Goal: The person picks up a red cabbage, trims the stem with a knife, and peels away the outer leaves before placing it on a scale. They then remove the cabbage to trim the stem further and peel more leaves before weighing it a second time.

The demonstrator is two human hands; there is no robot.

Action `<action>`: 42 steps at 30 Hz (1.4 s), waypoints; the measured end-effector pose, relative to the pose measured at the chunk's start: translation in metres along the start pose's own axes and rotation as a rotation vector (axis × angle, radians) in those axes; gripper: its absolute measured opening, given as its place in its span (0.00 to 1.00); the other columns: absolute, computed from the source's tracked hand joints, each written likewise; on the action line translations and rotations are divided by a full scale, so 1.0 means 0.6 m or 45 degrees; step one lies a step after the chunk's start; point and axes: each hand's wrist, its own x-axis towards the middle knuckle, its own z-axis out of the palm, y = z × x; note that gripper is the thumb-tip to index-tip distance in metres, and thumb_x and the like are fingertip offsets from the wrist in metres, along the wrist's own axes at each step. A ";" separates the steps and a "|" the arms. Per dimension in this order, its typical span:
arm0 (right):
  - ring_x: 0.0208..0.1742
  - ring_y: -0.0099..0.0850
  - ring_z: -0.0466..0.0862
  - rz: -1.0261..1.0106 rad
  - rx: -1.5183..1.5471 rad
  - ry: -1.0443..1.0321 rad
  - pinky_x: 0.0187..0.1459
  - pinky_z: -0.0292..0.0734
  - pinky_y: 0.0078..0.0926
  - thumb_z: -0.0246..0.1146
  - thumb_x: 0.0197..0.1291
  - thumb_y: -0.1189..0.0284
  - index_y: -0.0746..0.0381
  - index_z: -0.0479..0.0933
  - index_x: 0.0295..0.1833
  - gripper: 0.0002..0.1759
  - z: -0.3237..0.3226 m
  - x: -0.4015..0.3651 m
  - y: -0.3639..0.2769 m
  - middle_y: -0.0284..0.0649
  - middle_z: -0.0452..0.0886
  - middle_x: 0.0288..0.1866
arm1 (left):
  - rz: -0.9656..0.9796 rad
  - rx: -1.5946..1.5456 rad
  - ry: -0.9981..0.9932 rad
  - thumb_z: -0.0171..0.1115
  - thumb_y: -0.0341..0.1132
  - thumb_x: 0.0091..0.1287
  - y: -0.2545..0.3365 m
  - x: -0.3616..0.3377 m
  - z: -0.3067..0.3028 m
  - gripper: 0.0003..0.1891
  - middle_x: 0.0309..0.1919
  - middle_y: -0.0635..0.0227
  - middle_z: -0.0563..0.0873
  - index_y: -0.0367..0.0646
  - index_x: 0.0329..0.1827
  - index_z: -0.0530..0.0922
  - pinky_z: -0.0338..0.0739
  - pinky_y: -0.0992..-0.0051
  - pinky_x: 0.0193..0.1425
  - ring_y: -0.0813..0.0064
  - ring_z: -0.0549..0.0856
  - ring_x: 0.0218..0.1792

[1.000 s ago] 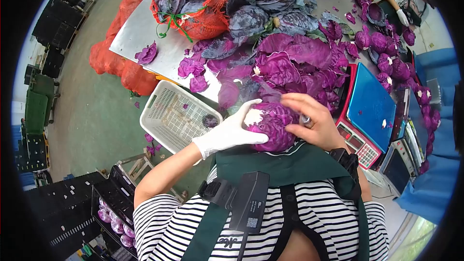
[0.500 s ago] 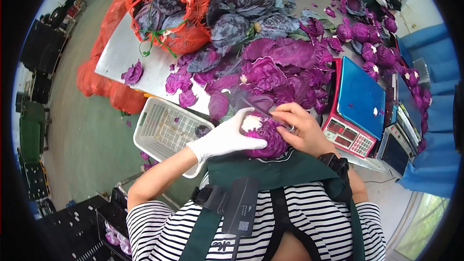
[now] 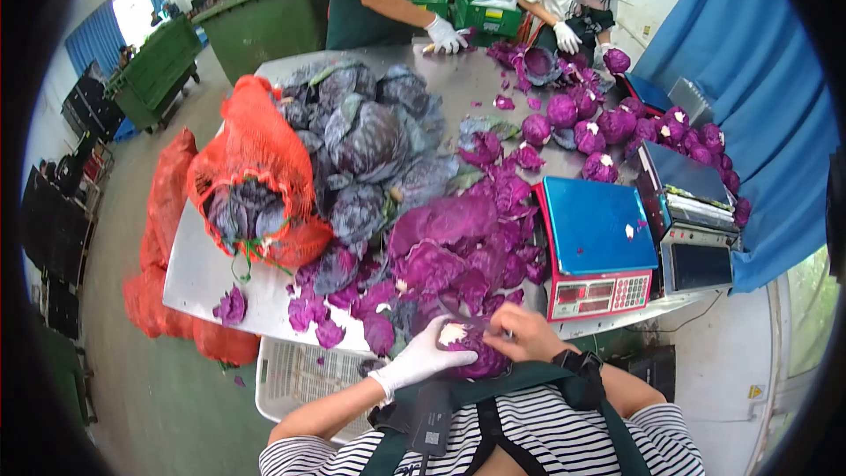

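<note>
Cabbage (image 3: 485, 360): gripping with left hand (image 3: 425, 356) near counter (image 3: 198, 273); holding right hand (image 3: 522, 335) at right side, its grip not discernible.

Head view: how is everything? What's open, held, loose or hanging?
Red cabbage: held, pale stem end showing
Left hand: gloved, gripping the red cabbage
Right hand: ungloved, fingers curled
Orange mesh sack: mouth open
Purple cabbage leaves: loose, heaped
Digital scale: reading too small to tell
White plastic basket: upright
Blue curtain: hanging

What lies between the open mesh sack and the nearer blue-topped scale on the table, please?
In the head view, dark cabbages and a heap of purple leaves lie between the sack and the scale.
</note>
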 end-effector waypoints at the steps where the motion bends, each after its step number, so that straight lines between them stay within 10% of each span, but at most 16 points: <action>1: 0.31 0.37 0.79 0.012 0.075 -0.026 0.31 0.74 0.30 0.69 0.55 0.70 0.62 0.75 0.38 0.11 -0.009 -0.005 -0.001 0.40 0.75 0.34 | -0.027 -0.023 0.010 0.75 0.49 0.52 -0.006 0.016 0.001 0.47 0.54 0.53 0.79 0.30 0.67 0.60 0.73 0.72 0.60 0.68 0.80 0.54; 3: 0.31 0.32 0.80 0.040 0.116 -0.021 0.30 0.74 0.26 0.68 0.57 0.70 0.62 0.75 0.36 0.09 -0.036 -0.003 0.010 0.37 0.76 0.32 | -0.044 -0.113 0.068 0.75 0.48 0.52 -0.004 0.032 0.001 0.47 0.57 0.52 0.77 0.30 0.68 0.60 0.71 0.71 0.63 0.67 0.78 0.57; 7: 0.20 0.19 0.70 0.572 1.402 0.746 0.21 0.67 0.19 0.59 0.67 0.71 0.62 0.73 0.43 0.06 -0.133 -0.010 0.079 0.32 0.72 0.26 | 0.102 -0.065 0.168 0.75 0.43 0.53 0.079 0.067 -0.018 0.43 0.57 0.58 0.76 0.34 0.68 0.62 0.69 0.73 0.64 0.70 0.77 0.57; 16: 0.18 0.21 0.67 0.411 2.172 0.617 0.22 0.65 0.21 0.50 0.72 0.61 0.64 0.69 0.53 0.17 -0.167 -0.165 0.157 0.37 0.71 0.23 | 0.411 -0.226 0.149 0.71 0.37 0.57 0.340 0.436 0.029 0.33 0.55 0.65 0.78 0.37 0.64 0.68 0.71 0.75 0.60 0.75 0.78 0.54; 21: 0.21 0.29 0.68 0.469 2.139 0.635 0.26 0.65 0.27 0.52 0.68 0.50 0.60 0.67 0.41 0.22 -0.151 -0.292 0.239 0.38 0.68 0.20 | 0.446 -0.065 0.171 0.77 0.46 0.50 0.420 0.698 0.133 0.40 0.54 0.62 0.78 0.33 0.62 0.68 0.74 0.74 0.57 0.73 0.79 0.53; 28: 0.13 0.28 0.63 0.458 1.798 1.471 0.17 0.60 0.29 0.49 0.71 0.53 0.59 0.66 0.39 0.20 -0.232 -0.386 0.279 0.37 0.63 0.19 | 0.634 0.447 0.379 0.78 0.51 0.42 0.462 0.967 0.282 0.55 0.60 0.50 0.75 0.30 0.70 0.59 0.70 0.69 0.65 0.61 0.75 0.62; 42: 0.15 0.25 0.59 0.835 1.673 1.797 0.18 0.62 0.28 0.56 0.68 0.55 0.56 0.68 0.40 0.16 -0.235 -0.433 0.305 0.31 0.61 0.16 | 0.812 0.753 0.709 0.73 0.58 0.39 0.522 1.169 0.492 0.54 0.60 0.43 0.69 0.36 0.69 0.61 0.71 0.60 0.64 0.48 0.72 0.62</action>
